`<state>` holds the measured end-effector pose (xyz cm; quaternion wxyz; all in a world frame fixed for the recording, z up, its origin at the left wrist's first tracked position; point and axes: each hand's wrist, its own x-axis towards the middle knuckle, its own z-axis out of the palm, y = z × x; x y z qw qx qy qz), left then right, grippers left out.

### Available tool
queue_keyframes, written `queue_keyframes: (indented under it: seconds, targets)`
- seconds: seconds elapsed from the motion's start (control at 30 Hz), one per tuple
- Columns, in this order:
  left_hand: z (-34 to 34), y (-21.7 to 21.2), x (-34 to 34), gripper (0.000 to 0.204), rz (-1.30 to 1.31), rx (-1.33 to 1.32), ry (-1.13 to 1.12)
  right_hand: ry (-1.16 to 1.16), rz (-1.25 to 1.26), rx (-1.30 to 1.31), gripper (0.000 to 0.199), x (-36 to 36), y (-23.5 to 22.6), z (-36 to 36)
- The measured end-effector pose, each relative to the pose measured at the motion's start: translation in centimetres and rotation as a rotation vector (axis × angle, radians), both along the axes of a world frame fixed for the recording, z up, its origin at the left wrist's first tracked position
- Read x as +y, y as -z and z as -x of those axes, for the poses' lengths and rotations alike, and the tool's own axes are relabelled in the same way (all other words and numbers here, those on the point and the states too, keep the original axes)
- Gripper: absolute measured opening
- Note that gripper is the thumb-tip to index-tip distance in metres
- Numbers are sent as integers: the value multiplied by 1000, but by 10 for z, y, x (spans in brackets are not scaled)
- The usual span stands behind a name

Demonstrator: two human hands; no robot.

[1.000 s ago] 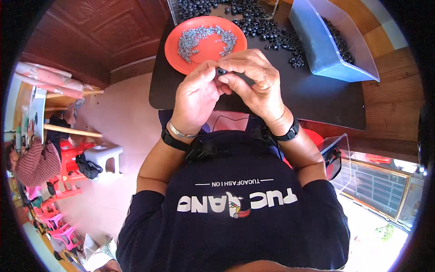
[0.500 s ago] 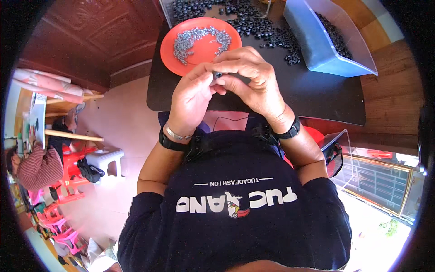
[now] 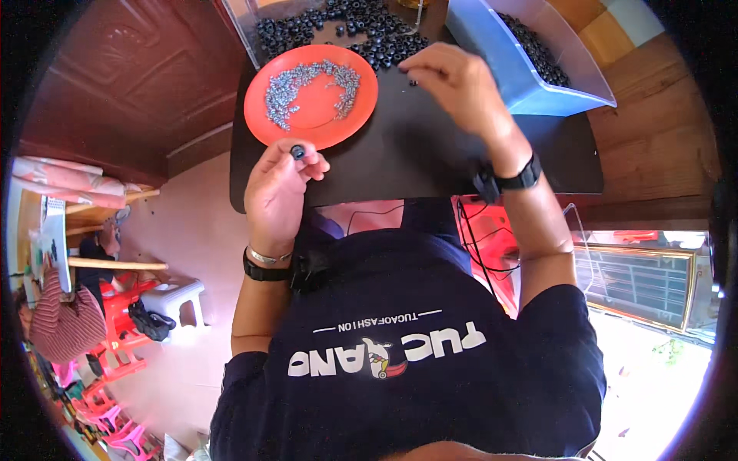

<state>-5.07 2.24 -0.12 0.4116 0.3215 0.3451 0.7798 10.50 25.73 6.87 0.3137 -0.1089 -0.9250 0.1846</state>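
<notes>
My left hand (image 3: 278, 188) is closed, gripping a small black round part with a hole in its end (image 3: 297, 152) between thumb and fingers, just in front of the orange plate (image 3: 338, 131). On that plate lies a ring of many small silver metal pieces (image 3: 284, 96). My right hand (image 3: 457, 81) is over the dark table, fingers bent and apart, beside the loose black round parts (image 3: 377, 50). One small black part (image 3: 413, 82) shows just below its fingertips. The hand covers some of the table beneath it.
A blue bin (image 3: 530, 88) of black parts stands at the right of the dark table (image 3: 354, 177). A clear container edge (image 3: 240, 31) is at the back left. A white stool (image 3: 175, 296) and another person in a striped top (image 3: 69, 326) are off to the left.
My hands have come apart. The left hand keeps the black part and lowers slightly; the right hand has moved up and right towards the loose black parts. The whole view has shifted a little.
</notes>
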Motion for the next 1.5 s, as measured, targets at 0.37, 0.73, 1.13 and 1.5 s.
queue_keyframes:
  seconds: [0.37,0.73,1.13,1.5]
  targets:
    - [-1,4,-3,25,21,-24,21,62,-247,-442,17,64,45,20]
    - [-11,-4,4,27,6,3,80,-282,996,-11,19,13,9,6]
    - [-28,-29,21,30,-21,30,176,-665,1546,232,20,-41,33,15]
    - [-23,-32,18,27,24,33,138,-679,1634,221,20,-55,34,23]
